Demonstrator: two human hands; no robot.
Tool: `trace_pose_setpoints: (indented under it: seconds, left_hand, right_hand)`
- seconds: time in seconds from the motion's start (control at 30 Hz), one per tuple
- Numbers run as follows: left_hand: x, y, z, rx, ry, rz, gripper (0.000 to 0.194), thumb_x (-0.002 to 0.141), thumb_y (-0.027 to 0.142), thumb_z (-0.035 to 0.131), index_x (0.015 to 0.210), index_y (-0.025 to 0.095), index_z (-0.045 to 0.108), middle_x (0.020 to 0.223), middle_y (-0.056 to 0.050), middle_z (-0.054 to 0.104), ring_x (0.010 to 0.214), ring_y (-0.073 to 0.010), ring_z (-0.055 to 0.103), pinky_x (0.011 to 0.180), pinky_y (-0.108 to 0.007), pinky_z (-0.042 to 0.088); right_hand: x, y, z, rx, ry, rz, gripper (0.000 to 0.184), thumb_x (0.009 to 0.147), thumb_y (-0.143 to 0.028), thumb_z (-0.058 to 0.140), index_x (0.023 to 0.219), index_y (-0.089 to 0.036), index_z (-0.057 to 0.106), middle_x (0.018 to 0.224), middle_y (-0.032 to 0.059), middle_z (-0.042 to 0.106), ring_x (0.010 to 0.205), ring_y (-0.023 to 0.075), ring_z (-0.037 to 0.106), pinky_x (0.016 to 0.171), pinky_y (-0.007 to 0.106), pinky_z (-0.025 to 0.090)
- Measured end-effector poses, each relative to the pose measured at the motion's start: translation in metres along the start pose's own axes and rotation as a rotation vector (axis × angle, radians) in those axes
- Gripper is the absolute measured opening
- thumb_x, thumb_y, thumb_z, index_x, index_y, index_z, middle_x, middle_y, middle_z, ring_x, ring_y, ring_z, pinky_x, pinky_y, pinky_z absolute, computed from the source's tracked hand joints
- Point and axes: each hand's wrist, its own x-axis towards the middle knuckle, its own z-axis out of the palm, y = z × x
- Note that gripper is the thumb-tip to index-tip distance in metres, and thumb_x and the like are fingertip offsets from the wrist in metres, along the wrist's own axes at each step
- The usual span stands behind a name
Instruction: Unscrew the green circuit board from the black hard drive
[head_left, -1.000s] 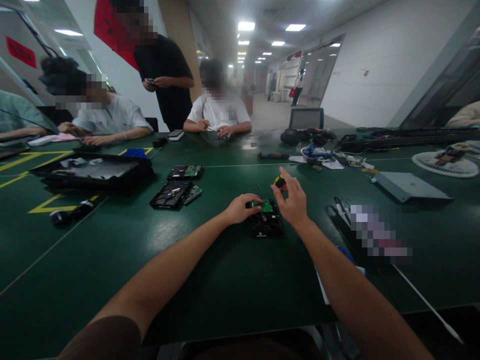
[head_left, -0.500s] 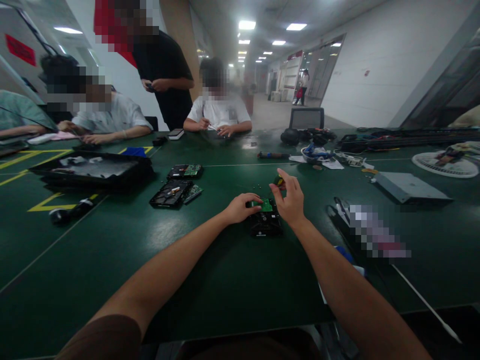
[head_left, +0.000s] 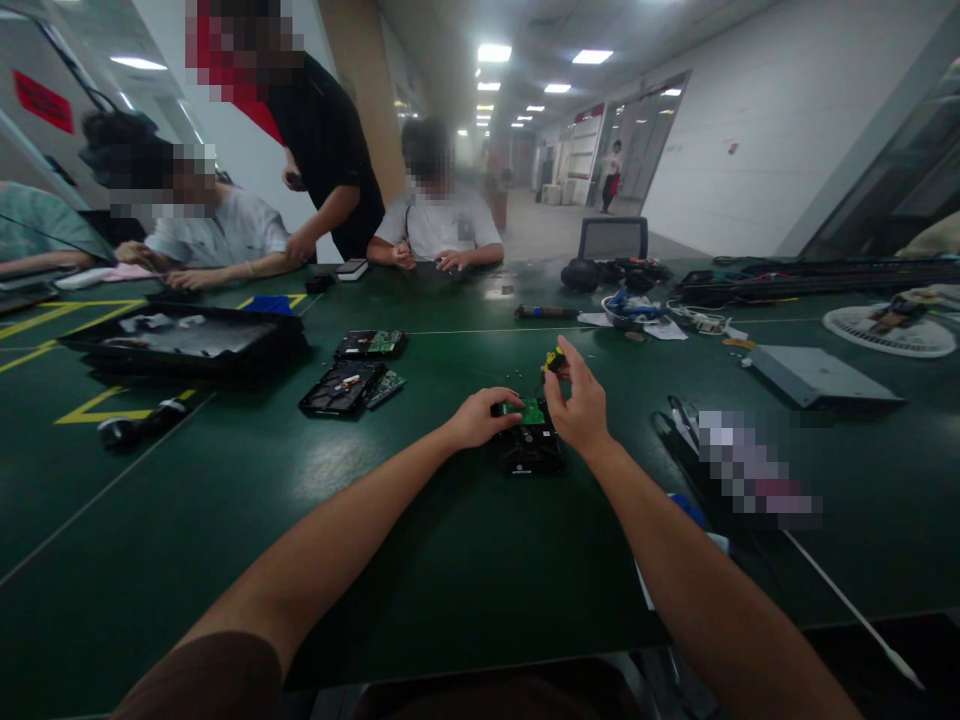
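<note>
A black hard drive (head_left: 531, 450) lies on the green table in front of me, its green circuit board (head_left: 533, 409) facing up at the far end. My left hand (head_left: 484, 415) grips the drive's left side, with fingers reaching over the edge of the board. Above the board's right side, my right hand (head_left: 581, 405) pinches the yellow-and-black handle of a small screwdriver (head_left: 553, 358). The screwdriver's tip is too small to make out. Several tiny screws (head_left: 514, 375) are scattered just beyond the drive.
Left of the drive lie two more hard drives (head_left: 341, 388) (head_left: 371, 343) and a loose circuit board (head_left: 386, 388). A black tray (head_left: 187, 335) is farther left. To the right sit a grey metal box (head_left: 821, 375) and a white ring-shaped part (head_left: 892, 330). Co-workers are across the table.
The screwdriver handle has turned in my right fingers and shows more yellow. My left hand stays on the drive. The standing person has leaned down, lowering an arm toward the table.
</note>
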Motion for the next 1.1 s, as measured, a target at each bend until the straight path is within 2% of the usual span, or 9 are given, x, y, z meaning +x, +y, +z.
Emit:
trace_pose_setpoints:
  seconds: [0.2, 0.37, 0.53, 0.7, 0.9, 1.03, 1.1]
  left_hand:
    - [-0.0004, 0.0024, -0.0017, 0.016, -0.013, -0.003, 0.024, 0.087, 0.029, 0.073, 0.11, 0.022, 0.072, 0.12, -0.006, 0.072, 0.119, -0.0235, 0.064, 0.109, -0.043, 0.046]
    - [-0.0006, 0.0007, -0.0004, 0.016, 0.0, -0.007, 0.024, 0.087, 0.029, 0.073, 0.11, 0.022, 0.072, 0.12, -0.007, 0.072, 0.121, -0.0237, 0.064, 0.11, -0.043, 0.045]
    - [-0.0003, 0.0002, -0.0006, 0.025, -0.008, -0.003, 0.024, 0.088, 0.03, 0.073, 0.11, 0.022, 0.072, 0.121, -0.007, 0.072, 0.121, -0.0238, 0.063, 0.111, -0.044, 0.044]
    - [-0.0006, 0.0008, -0.002, 0.024, -0.017, -0.021, 0.025, 0.088, 0.031, 0.072, 0.112, 0.023, 0.072, 0.125, -0.007, 0.07, 0.121, -0.0236, 0.063, 0.11, -0.043, 0.044]
    - [-0.0011, -0.0008, -0.0017, 0.019, -0.007, -0.021, 0.026, 0.087, 0.031, 0.073, 0.111, 0.023, 0.073, 0.123, -0.007, 0.071, 0.12, -0.0237, 0.063, 0.11, -0.043, 0.044]
    - [-0.0011, 0.0, -0.0019, 0.012, -0.005, -0.028, 0.025, 0.086, 0.031, 0.074, 0.11, 0.023, 0.073, 0.124, -0.007, 0.07, 0.12, -0.024, 0.064, 0.11, -0.043, 0.045]
    - [-0.001, 0.0005, -0.002, 0.015, -0.01, -0.034, 0.025, 0.086, 0.031, 0.074, 0.11, 0.023, 0.073, 0.125, -0.007, 0.07, 0.121, -0.024, 0.063, 0.11, -0.044, 0.044]
  right_hand:
    - [0.0003, -0.0024, -0.0012, -0.019, -0.017, -0.008, 0.056, 0.098, -0.032, 0.054, 0.152, -0.03, 0.039, 0.123, 0.0096, 0.066, 0.1, 0.025, 0.068, 0.091, 0.048, 0.06]
    - [0.0005, -0.0017, -0.001, -0.012, 0.005, 0.004, 0.057, 0.099, -0.027, 0.051, 0.154, -0.029, 0.036, 0.134, 0.0102, 0.062, 0.101, 0.024, 0.068, 0.094, 0.049, 0.058]
    - [0.0009, -0.0026, -0.0023, -0.04, 0.004, 0.002, 0.055, 0.097, -0.032, 0.055, 0.15, -0.029, 0.041, 0.118, 0.0096, 0.065, 0.102, 0.025, 0.066, 0.092, 0.048, 0.059]
    - [0.0006, -0.0028, -0.0015, -0.015, 0.013, -0.012, 0.059, 0.098, -0.027, 0.051, 0.154, -0.028, 0.034, 0.131, 0.0111, 0.061, 0.102, 0.0239, 0.066, 0.094, 0.048, 0.058]
    - [0.001, -0.0046, -0.0016, -0.031, -0.003, 0.0, 0.056, 0.097, -0.033, 0.054, 0.152, -0.03, 0.039, 0.118, 0.0093, 0.064, 0.097, 0.0239, 0.065, 0.089, 0.047, 0.06]
    - [0.0008, -0.0045, -0.0016, -0.005, -0.002, -0.012, 0.059, 0.099, -0.031, 0.05, 0.155, -0.028, 0.033, 0.131, 0.0114, 0.061, 0.101, 0.0243, 0.066, 0.094, 0.048, 0.058]
    - [0.0006, -0.0038, -0.0014, -0.007, 0.0, -0.008, 0.059, 0.099, -0.031, 0.05, 0.155, -0.028, 0.034, 0.13, 0.0118, 0.061, 0.101, 0.0248, 0.066, 0.093, 0.049, 0.059]
